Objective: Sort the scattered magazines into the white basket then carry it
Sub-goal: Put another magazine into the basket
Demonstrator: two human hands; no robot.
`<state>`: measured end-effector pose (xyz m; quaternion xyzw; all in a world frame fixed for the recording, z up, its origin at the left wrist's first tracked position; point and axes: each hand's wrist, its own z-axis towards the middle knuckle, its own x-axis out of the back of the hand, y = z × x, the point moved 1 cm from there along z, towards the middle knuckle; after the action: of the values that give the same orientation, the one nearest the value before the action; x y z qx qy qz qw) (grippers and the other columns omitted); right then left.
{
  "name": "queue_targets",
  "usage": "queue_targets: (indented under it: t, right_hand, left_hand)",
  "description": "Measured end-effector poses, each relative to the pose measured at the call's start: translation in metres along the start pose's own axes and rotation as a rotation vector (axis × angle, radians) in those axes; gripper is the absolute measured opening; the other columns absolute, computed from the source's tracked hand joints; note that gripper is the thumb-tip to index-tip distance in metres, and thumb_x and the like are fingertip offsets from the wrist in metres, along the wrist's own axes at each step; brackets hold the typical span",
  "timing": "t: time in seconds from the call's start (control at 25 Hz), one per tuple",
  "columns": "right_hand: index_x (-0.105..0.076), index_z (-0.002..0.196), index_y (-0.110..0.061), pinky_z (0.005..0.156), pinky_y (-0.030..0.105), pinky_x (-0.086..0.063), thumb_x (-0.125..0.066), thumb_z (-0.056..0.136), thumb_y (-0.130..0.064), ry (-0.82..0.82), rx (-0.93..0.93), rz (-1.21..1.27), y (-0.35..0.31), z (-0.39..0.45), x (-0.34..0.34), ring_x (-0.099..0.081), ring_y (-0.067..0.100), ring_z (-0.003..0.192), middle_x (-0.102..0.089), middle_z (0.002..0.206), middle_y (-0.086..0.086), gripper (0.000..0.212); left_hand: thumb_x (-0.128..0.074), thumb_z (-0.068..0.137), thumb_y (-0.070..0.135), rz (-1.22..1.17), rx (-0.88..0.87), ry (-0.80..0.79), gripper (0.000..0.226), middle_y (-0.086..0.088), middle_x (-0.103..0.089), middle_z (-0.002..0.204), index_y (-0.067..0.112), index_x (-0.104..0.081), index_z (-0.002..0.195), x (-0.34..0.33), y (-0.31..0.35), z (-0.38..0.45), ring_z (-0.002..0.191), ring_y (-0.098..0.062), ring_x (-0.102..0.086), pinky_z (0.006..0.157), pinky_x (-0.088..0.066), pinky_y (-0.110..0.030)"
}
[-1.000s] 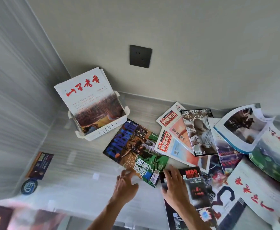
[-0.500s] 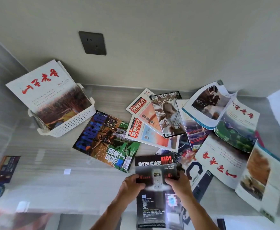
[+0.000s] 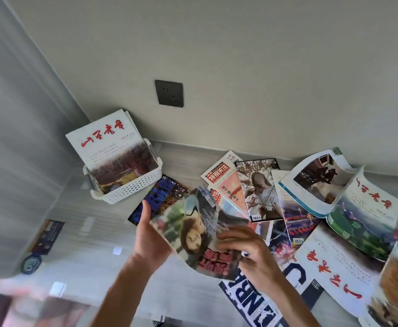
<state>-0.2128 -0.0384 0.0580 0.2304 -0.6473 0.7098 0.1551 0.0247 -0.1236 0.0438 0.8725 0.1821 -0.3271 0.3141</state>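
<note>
Head view, single frame.

White basket (image 3: 131, 187): perforated plastic, standing at the back-left corner of the grey counter (image 3: 94, 256), close to both walls. It holds an upright white-covered magazine (image 3: 113, 149) with red brush characters, leaning back towards the corner.

Held magazine (image 3: 198, 234): colour cover showing a face and red characters, blurred, lifted clear of the counter near its front edge and bent. Left hand (image 3: 149, 241): closed on the magazine's left edge, thumb raised along it. Right hand (image 3: 247, 249): fingers curled over the magazine's lower right part, closed on it.

Dark blue magazine (image 3: 160, 199): flat on the counter just in front of the basket, partly hidden behind the held one.

Scattered magazines, right half of the counter, overlapping: red-and-white titled issue (image 3: 224, 182) towards the back edge; black-bordered issue with a figure (image 3: 257, 192) lying on it; open white magazine with curled pages (image 3: 335, 185) further right; white cover with red characters (image 3: 335, 263) towards the front right; navy-and-white cover with large letters (image 3: 259, 303) at the front edge, under the right forearm.

Dark wall socket (image 3: 169, 93): on the back wall above the counter.

Dark card (image 3: 48, 237) and round blue badge (image 3: 30, 263): near the counter's left edge.
</note>
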Motion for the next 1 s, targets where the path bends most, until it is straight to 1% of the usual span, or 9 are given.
queue_targets:
  t: [0.16, 0.24, 0.36, 0.48, 0.56, 0.64, 0.72, 0.88, 1.0]
  right_hand:
    - [-0.076, 0.105, -0.025, 0.113, 0.027, -0.038, -0.081, 0.072, -0.002, -0.003, 0.022, -0.247, 0.018, -0.007, -0.008, -0.035, -0.001, 0.138, -0.048, 0.143, -0.019, 0.041]
    - [-0.074, 0.107, -0.028, 0.099, 0.025, -0.051, -0.076, 0.076, 0.000, 0.104, -0.093, -0.067, 0.017, -0.007, -0.013, -0.049, -0.001, 0.129, -0.051, 0.139, -0.023, 0.042]
    - [-0.062, 0.115, -0.049, 0.079, 0.038, -0.059, -0.052, 0.096, -0.016, 0.129, -0.429, 0.330, 0.011, 0.002, -0.017, -0.065, 0.009, 0.112, -0.064, 0.123, -0.018, 0.040]
    - [-0.036, 0.124, -0.073, 0.112, 0.042, -0.033, -0.044, 0.099, -0.010, 0.088, -0.389, 0.362, 0.006, 0.009, -0.018, -0.040, -0.013, 0.128, -0.033, 0.144, -0.034, 0.068]
    - [-0.021, 0.142, -0.062, 0.113, 0.039, -0.029, -0.060, 0.093, -0.013, 0.086, -0.218, 0.284, 0.005, 0.020, -0.015, -0.035, -0.017, 0.132, -0.023, 0.147, -0.043, 0.079]
    - [-0.038, 0.146, -0.034, 0.105, 0.038, -0.043, -0.076, 0.081, -0.018, 0.164, -0.144, 0.098, -0.006, 0.040, -0.008, -0.046, 0.003, 0.133, -0.038, 0.152, -0.018, 0.077]
    - [-0.068, 0.113, -0.017, 0.097, 0.042, -0.052, -0.078, 0.079, -0.010, 0.204, -0.056, -0.059, -0.014, 0.063, -0.004, -0.063, 0.011, 0.114, -0.066, 0.127, 0.004, 0.036]
    - [-0.064, 0.095, -0.022, 0.054, 0.040, -0.061, -0.064, 0.091, -0.023, 0.211, -0.262, 0.147, -0.035, 0.069, -0.019, -0.072, 0.012, 0.065, -0.075, 0.088, 0.005, 0.004]
    - [-0.061, 0.106, -0.014, 0.052, 0.031, -0.059, -0.058, 0.094, -0.026, 0.262, -0.140, -0.024, -0.061, 0.058, -0.065, -0.071, 0.009, 0.065, -0.073, 0.087, 0.002, 0.017]
  left_hand:
    - [-0.066, 0.088, 0.025, 0.469, 0.024, 0.110, 0.039, -0.012, -0.074, 0.110, 0.024, -0.059, 0.127, 0.013, 0.008, -0.005, 0.100, -0.039, -0.070, 0.078, -0.059, -0.046]
    - [-0.063, 0.082, -0.005, 0.480, -0.035, 0.245, 0.042, -0.012, -0.077, 0.097, 0.020, -0.065, 0.117, 0.015, 0.001, -0.005, 0.084, -0.037, -0.074, 0.064, -0.061, -0.040]
    - [-0.060, 0.074, -0.016, 0.306, -0.130, 0.137, 0.052, -0.029, -0.067, 0.111, 0.008, -0.062, 0.121, 0.012, -0.007, -0.011, 0.087, -0.040, -0.068, 0.076, -0.059, -0.046]
    - [-0.067, 0.066, -0.016, 0.346, -0.217, 0.153, 0.085, -0.034, -0.060, 0.115, 0.026, -0.049, 0.137, 0.013, 0.003, -0.016, 0.098, -0.046, -0.058, 0.097, -0.044, -0.060]
    - [-0.069, 0.066, -0.009, 0.407, -0.139, 0.221, 0.070, -0.025, -0.065, 0.117, 0.028, -0.063, 0.125, 0.018, 0.012, -0.021, 0.098, -0.047, -0.063, 0.092, -0.051, -0.058]
    - [-0.070, 0.067, -0.003, 0.442, -0.023, 0.265, 0.045, -0.021, -0.069, 0.118, 0.013, -0.073, 0.109, 0.021, 0.019, -0.029, 0.096, -0.041, -0.070, 0.077, -0.060, -0.044]
    - [-0.067, 0.078, 0.004, 0.347, -0.025, 0.239, 0.034, -0.023, -0.069, 0.117, 0.003, -0.070, 0.112, 0.027, 0.022, -0.032, 0.090, -0.036, -0.073, 0.068, -0.061, -0.037]
    - [-0.054, 0.088, 0.049, 0.104, -0.283, 0.209, 0.052, -0.013, -0.069, 0.123, 0.022, -0.053, 0.133, 0.038, 0.027, -0.040, 0.104, -0.030, -0.069, 0.083, -0.052, -0.042]
    - [-0.074, 0.074, 0.052, 0.518, -0.321, 0.018, 0.073, 0.001, -0.064, 0.132, 0.034, -0.046, 0.139, 0.021, 0.018, -0.044, 0.120, -0.021, -0.061, 0.096, -0.049, -0.044]
